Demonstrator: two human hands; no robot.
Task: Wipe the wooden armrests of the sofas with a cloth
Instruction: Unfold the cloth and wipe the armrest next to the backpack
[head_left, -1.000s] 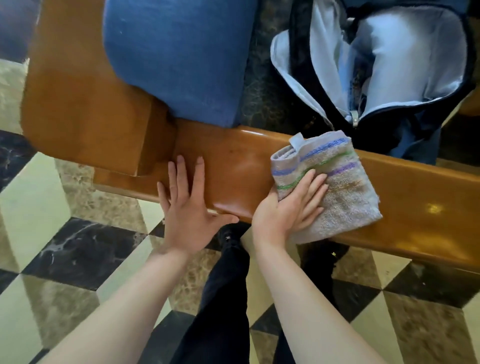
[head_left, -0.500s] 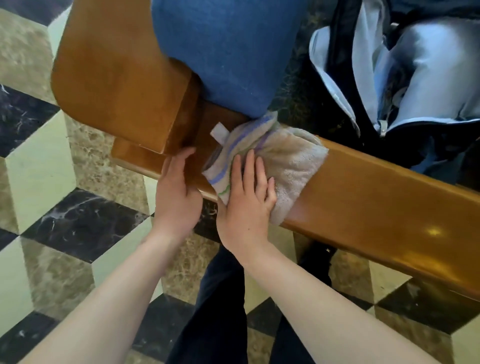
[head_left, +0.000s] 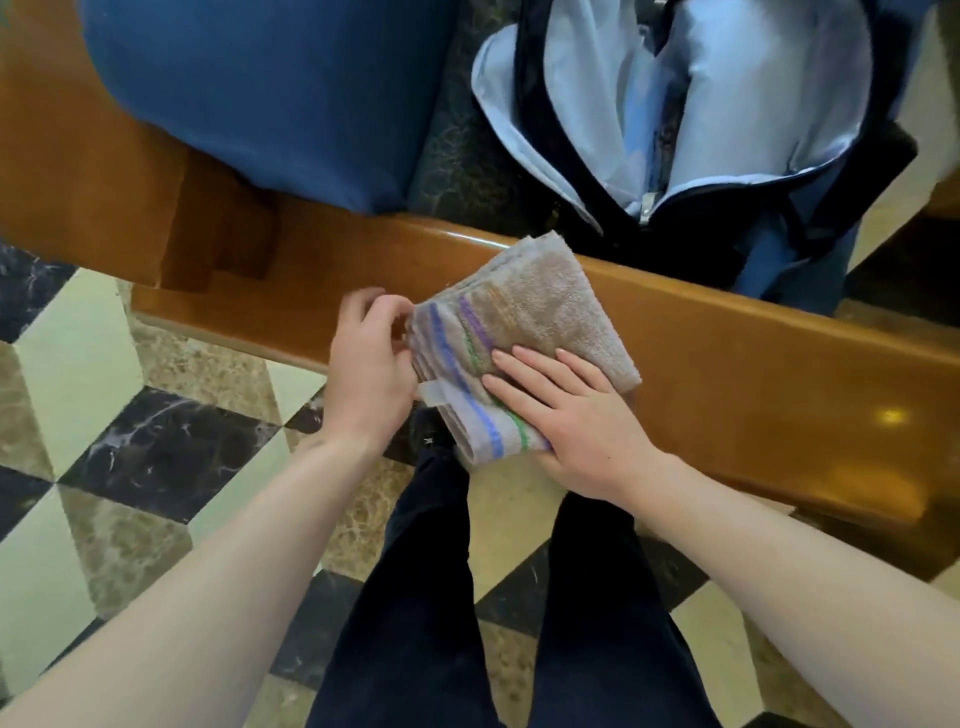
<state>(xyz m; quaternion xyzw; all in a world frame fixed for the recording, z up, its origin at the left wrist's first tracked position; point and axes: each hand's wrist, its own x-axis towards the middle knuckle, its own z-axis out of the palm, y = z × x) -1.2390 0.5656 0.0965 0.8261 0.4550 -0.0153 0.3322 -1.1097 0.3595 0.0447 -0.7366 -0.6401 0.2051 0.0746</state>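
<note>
A glossy brown wooden armrest (head_left: 727, 358) runs from the left edge down to the lower right. A folded beige cloth (head_left: 530, 312) with blue, green and purple stripes lies across its near edge and hangs over the side. My right hand (head_left: 576, 421) lies flat on the cloth's lower part, fingers spread, pressing it to the wood. My left hand (head_left: 369, 364) pinches the cloth's left edge with its fingertips, just in front of the armrest.
A blue cushion (head_left: 270, 93) fills the sofa seat behind the armrest. An open dark bag with pale blue lining (head_left: 701, 119) sits to its right. Below is a marble floor (head_left: 156, 447) in black, cream and brown. My dark-trousered legs stand close to the armrest.
The cloth slid left along the armrest to the cushion, then came back right toward the middle. My left hand left the wood and took the cloth's edge.
</note>
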